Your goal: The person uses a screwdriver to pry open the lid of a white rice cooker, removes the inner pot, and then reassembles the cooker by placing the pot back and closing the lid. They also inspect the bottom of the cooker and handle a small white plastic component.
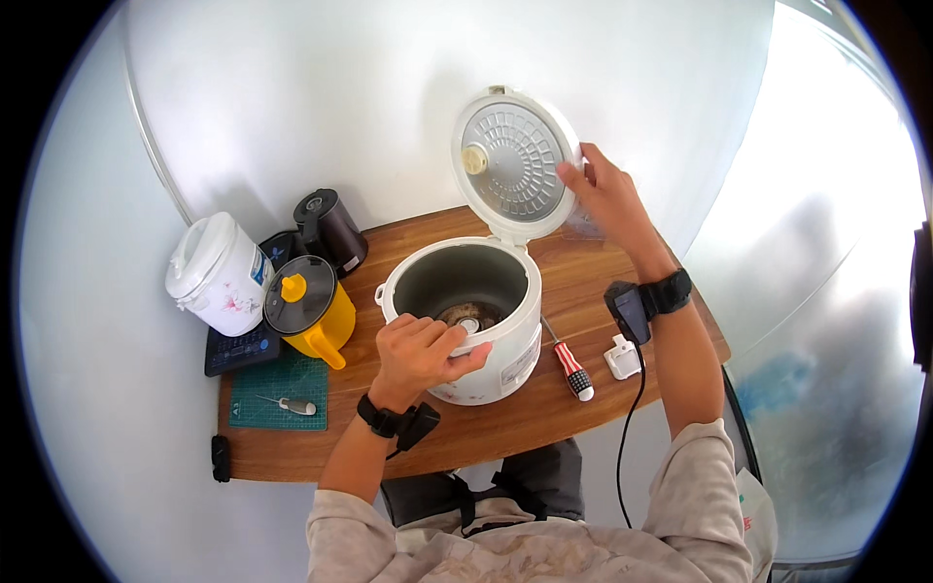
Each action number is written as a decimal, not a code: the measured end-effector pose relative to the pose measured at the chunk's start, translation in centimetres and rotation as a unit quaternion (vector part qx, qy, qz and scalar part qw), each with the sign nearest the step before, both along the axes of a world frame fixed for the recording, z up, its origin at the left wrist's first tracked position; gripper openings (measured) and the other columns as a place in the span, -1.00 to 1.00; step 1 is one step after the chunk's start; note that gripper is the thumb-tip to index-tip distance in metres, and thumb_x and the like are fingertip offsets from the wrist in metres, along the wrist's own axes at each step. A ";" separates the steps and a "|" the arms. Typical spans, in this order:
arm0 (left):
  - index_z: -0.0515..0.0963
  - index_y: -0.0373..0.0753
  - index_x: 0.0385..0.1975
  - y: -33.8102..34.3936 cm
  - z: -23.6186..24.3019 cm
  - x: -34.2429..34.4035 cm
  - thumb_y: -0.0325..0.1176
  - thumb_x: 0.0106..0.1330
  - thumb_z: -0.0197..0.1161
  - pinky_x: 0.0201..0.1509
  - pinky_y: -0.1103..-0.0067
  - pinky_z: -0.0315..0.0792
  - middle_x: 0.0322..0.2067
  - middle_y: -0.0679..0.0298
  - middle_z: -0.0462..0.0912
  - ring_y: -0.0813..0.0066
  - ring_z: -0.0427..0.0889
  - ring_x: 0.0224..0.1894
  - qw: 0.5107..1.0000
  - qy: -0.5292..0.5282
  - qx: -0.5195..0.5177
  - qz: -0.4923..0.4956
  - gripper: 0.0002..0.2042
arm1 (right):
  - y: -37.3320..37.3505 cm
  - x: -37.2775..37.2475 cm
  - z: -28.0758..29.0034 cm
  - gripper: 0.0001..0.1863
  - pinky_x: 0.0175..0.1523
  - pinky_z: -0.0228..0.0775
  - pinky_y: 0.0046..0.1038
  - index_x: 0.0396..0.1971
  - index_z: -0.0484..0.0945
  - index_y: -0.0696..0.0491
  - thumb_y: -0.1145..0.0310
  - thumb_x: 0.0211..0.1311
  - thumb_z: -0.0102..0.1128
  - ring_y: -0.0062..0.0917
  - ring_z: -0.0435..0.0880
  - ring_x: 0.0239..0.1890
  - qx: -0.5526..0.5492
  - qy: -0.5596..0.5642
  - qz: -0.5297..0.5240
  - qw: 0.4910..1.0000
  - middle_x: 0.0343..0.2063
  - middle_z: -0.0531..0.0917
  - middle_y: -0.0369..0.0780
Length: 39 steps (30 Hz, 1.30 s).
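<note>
White plastic rice cooker (481, 325) at mid-table, round lid (512, 163) swung upright, pot cavity bare (heating plate showing). Left hand (420, 352) curled over the front rim; right hand (607, 194) flat against the lid's edge. Red-striped screwdriver (570, 361) just right; wooden tabletop (583, 272) open beyond.

Wooden table (583, 282), small. Rice cooker (466, 311) stands mid-table; raised lid (510, 160) blocks the way behind it. Left hand (420, 352) rests on the near rim, right hand (607, 194) on the lid edge. Left side crowded: yellow jug (311, 309), black kettle (330, 228), white cooker (216, 272). Right of the cooker lie a screwdriver (569, 361) and white clip (623, 358), with bare wood beyond. Front strip is passable.
</note>
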<state>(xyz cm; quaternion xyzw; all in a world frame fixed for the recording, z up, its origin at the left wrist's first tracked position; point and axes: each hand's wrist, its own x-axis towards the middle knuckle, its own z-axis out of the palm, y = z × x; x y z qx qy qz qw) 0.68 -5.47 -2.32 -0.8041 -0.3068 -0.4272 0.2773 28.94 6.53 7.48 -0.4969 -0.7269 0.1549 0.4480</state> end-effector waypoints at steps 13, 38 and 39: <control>0.60 -0.12 -0.53 0.8 -0.3 -3.7 -0.08 0.08 0.56 -0.14 0.46 0.57 -0.59 0.38 0.60 0.40 0.65 -0.45 0.991 0.052 -0.116 -0.033 -0.70 | -7.1 -3.4 -3.9 -0.63 -0.40 0.44 -0.32 -0.02 0.57 0.08 0.30 0.22 0.42 -0.31 0.61 -0.50 0.176 -0.005 -0.069 0.982 -0.57 0.59 -0.15; 0.45 -0.28 0.28 -3.2 2.7 -6.8 -0.33 0.58 -0.03 0.08 0.44 0.62 0.04 0.23 0.65 0.43 0.67 0.07 0.607 -0.557 -0.543 -0.163 -0.63 | -15.4 -9.4 -9.5 -0.40 -0.34 0.59 -0.50 0.16 0.66 -0.11 0.18 0.04 0.54 -0.49 0.54 -0.35 0.339 -0.134 0.014 0.931 -0.01 0.68 -0.16; 0.44 -0.27 0.29 -3.3 2.6 -6.6 -0.33 0.58 -0.04 0.04 0.46 0.65 0.04 0.22 0.65 0.44 0.68 0.06 0.592 -0.568 -0.546 -0.169 -0.63 | -15.4 -9.4 -9.6 -0.40 -0.34 0.59 -0.50 0.16 0.66 -0.11 0.17 0.04 0.54 -0.49 0.54 -0.34 0.337 -0.134 0.020 0.932 0.00 0.68 -0.15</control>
